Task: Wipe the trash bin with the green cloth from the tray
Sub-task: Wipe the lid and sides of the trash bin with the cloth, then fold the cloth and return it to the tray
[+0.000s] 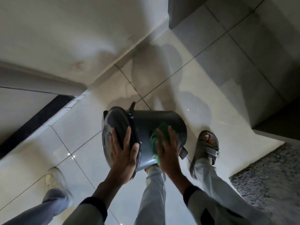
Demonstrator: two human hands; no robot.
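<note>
A dark grey trash bin (155, 120) is tipped on its side above the tiled floor, its lid end turned to the left. My left hand (123, 153) grips the lid end, fingers spread over the lid and thumb on the rim. A green cloth (159, 132) lies against the bin's side wall. My right hand (167, 150) presses flat on the cloth, covering most of it. A small pedal (183, 152) sticks out at the bin's base, near my right wrist.
My own legs and a grey sandal (207, 146) are below the bin. Another person's white shoe (54, 177) stands at the lower left. A wall (65, 38) runs along the left, a dark rug (267, 179) lies at the right, and a cabinet corner (276, 124) juts in.
</note>
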